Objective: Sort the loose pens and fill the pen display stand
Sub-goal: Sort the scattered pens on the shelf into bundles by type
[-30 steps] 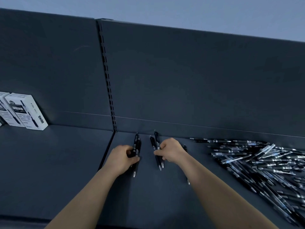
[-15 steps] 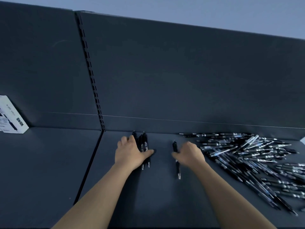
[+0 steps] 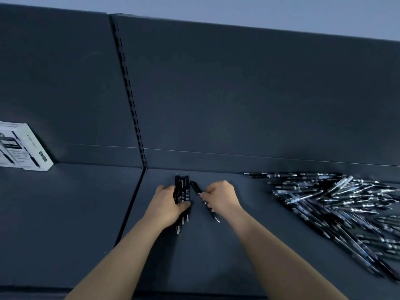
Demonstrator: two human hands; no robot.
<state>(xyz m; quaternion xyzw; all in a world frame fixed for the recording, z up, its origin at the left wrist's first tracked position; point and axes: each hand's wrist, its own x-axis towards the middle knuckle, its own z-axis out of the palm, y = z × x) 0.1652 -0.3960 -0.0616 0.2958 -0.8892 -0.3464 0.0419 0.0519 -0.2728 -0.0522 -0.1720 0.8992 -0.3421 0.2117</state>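
My left hand (image 3: 167, 204) grips a small bundle of black pens (image 3: 183, 189) on the dark shelf (image 3: 205, 256), tips pointing toward me. Just to its right, my right hand (image 3: 221, 197) pinches a single black pen (image 3: 198, 189) that lies slanted, its top end almost touching the bundle. A big heap of loose black and clear pens (image 3: 337, 204) is spread over the right side of the shelf. No pen display stand is in view.
A white pen box (image 3: 23, 148) stands at the far left against the dark back panel (image 3: 238, 94). A slotted upright (image 3: 129, 94) divides the panels, and a seam (image 3: 129, 208) runs down the shelf left of my hands.
My right hand has carried the single pen leftward, up to the bundle. My left hand now curls round more pens than a second ago. The view has shifted a little.
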